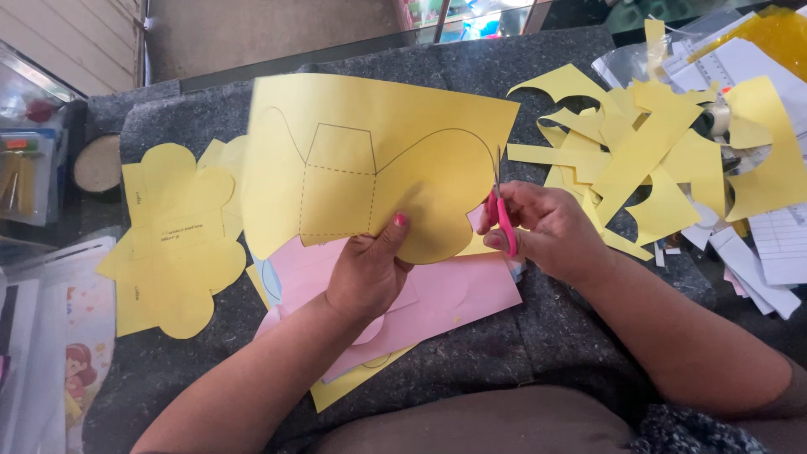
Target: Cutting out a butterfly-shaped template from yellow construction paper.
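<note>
A person sits at a bench (555, 328) covered in dark grey felt, seen from above. The left hand (366, 273) grips the lower edge of a large yellow sheet (378, 160), thumb on top, holding it tilted up off the bench. The sheet carries a drawn outline: a box shape with dashed fold lines and curved lobes. The right hand (546, 231) is closed around pink-handled scissors (502, 210), whose blades point up and away from the body, at the sheet's right edge along the drawn curve.

Under and just behind the left hand lie pink sheets (445, 298), with more yellow paper beneath them. Well to the left of the left hand lies a finished yellow cut-out (172, 240) with rounded petals and small printed labels. Beyond the right hand, to its right, is a loose heap of yellow scraps (647, 151), with white printed papers (782, 244) at the bench's far right edge. At the far left sit a clear plastic box (25, 160), a round wooden disc (98, 164) and a cartoon-printed sheet (80, 370).

Bare felt shows nearest the body, between the forearms.
</note>
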